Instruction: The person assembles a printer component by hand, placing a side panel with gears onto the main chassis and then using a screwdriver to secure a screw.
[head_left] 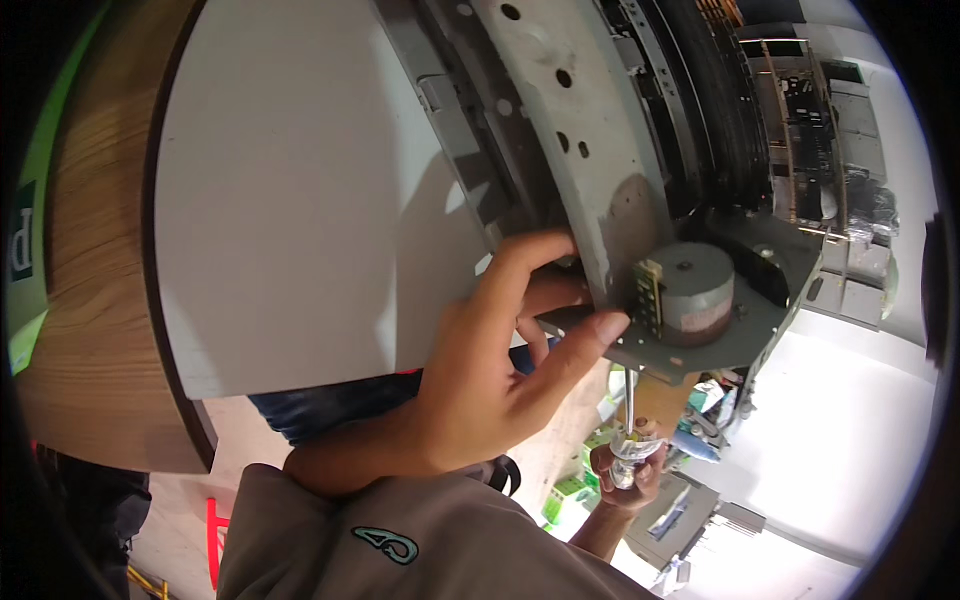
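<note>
My left hand (478, 370) is wrapped round the end of a long grey metal frame (590, 130), its thumb on the near side and its fingers partly hidden behind. Close to the thumb tip, a round motor (690, 290) sits on a metal bracket plate (715, 350), with a small green connector board (648, 298) at its side. Below that plate, my right hand (632, 470) is closed round the clear handle of a screwdriver (629, 400). The shaft points up to the underside of the plate; its tip is hidden there.
A white-topped table (280, 200) with a dark edge lies to the left, beside a wooden surface (95, 230). Black rollers and strips (700, 100) run along the frame's right side. Shelving with parts (810, 130) stands at the far right. A red bar (213, 540) shows low left.
</note>
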